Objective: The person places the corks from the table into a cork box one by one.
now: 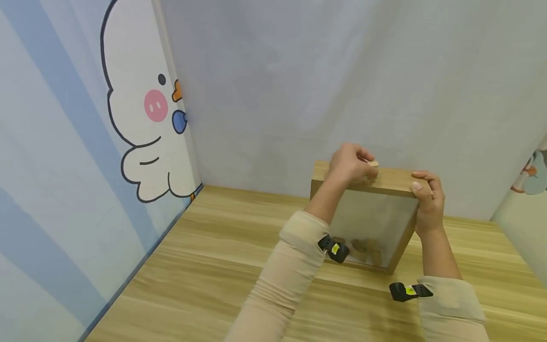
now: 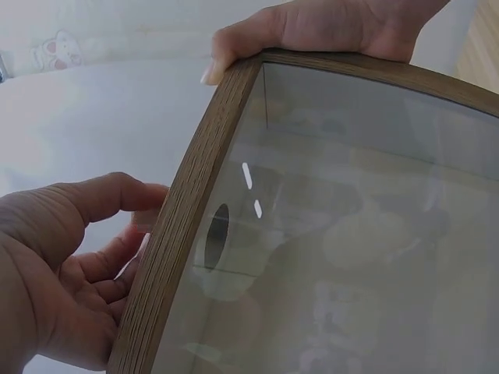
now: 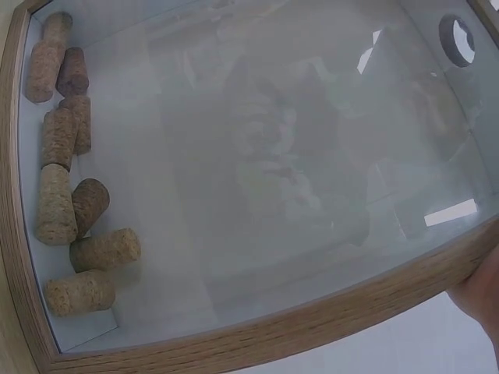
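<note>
A wooden box frame (image 1: 397,180) with a clear front pane stands upright on the table. Its top side has a round hole (image 2: 217,236). My left hand (image 1: 351,164) is over that top side and pinches a pale, round-ended cork (image 1: 373,164) near the hole; fingers partly hide it. At the frame's right upper corner, my right hand (image 1: 429,202) grips the edge, thumb at the front and fingers over the top. Several corks (image 3: 58,139) lie inside along the bottom, seen through the pane in the right wrist view.
The frame stands on a wood-grain table (image 1: 205,266), near a pale grey curtain (image 1: 273,95) behind it. A light blue cloth with a cartoon bird (image 1: 136,104) hangs on the left. Dark wrist cameras are strapped over both sleeves.
</note>
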Demonstrator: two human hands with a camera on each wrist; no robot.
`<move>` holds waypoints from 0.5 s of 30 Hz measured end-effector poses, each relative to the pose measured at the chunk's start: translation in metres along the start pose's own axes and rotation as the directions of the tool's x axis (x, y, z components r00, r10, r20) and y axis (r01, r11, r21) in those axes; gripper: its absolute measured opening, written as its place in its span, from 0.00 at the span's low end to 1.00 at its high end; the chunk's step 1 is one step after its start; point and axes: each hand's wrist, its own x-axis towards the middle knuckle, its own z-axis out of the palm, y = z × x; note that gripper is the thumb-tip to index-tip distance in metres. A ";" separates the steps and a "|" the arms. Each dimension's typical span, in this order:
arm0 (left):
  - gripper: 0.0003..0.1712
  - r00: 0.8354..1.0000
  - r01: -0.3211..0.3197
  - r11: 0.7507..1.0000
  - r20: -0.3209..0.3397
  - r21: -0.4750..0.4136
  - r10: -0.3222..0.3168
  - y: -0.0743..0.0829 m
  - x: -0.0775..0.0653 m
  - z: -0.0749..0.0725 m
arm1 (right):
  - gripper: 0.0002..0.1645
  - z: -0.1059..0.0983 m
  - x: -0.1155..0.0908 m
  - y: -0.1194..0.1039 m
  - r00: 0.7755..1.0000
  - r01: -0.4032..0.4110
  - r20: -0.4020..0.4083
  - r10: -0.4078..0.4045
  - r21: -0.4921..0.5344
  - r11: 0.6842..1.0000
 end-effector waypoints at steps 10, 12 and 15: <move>0.18 0.948 -0.303 0.926 0.028 -0.225 0.317 -0.040 -0.043 -0.029 | 0.12 0.003 -0.003 0.000 1.000 -0.007 0.005 0.007 -0.008 1.000; 0.19 0.927 -0.363 0.903 0.016 -0.229 0.376 -0.051 -0.054 -0.034 | 0.12 0.003 -0.002 0.000 1.000 -0.002 0.001 0.002 -0.012 1.000; 0.22 0.894 -0.428 0.879 0.045 -0.209 0.446 -0.070 -0.067 -0.041 | 0.11 0.002 -0.002 0.000 1.000 -0.001 0.004 0.001 -0.008 1.000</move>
